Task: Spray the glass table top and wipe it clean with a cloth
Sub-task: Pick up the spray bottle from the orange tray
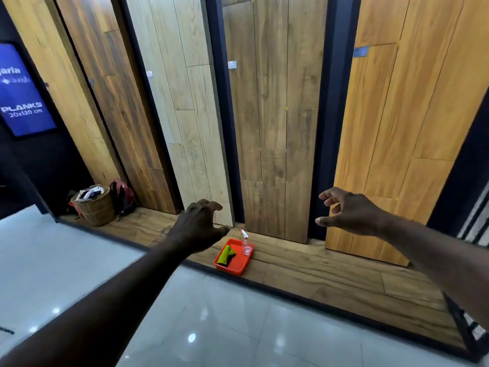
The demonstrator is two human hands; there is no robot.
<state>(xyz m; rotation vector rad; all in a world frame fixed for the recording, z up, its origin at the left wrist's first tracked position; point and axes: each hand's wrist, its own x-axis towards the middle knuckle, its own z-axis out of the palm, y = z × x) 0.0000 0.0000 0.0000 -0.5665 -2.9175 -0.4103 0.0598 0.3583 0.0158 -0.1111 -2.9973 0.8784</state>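
Note:
An orange tray (236, 266) sits on a low wooden platform by the wall of plank displays. Inside it lie a folded yellow-green and black cloth (225, 255) and a clear spray bottle (246, 243) with a red and white nozzle, standing upright. My left hand (197, 225) is stretched out just left of and above the tray, fingers apart and holding nothing. My right hand (349, 213) is held out to the right of the tray, fingers spread and curled, holding nothing. No glass table top is in view.
Tall wood-look plank panels (272, 115) lean against the wall behind the platform (330, 274). A wicker basket (96, 207) and a red backpack (122, 197) stand at the left end. Glossy grey floor tiles (211, 327) lie in front. A blue sign (22, 91) hangs at left.

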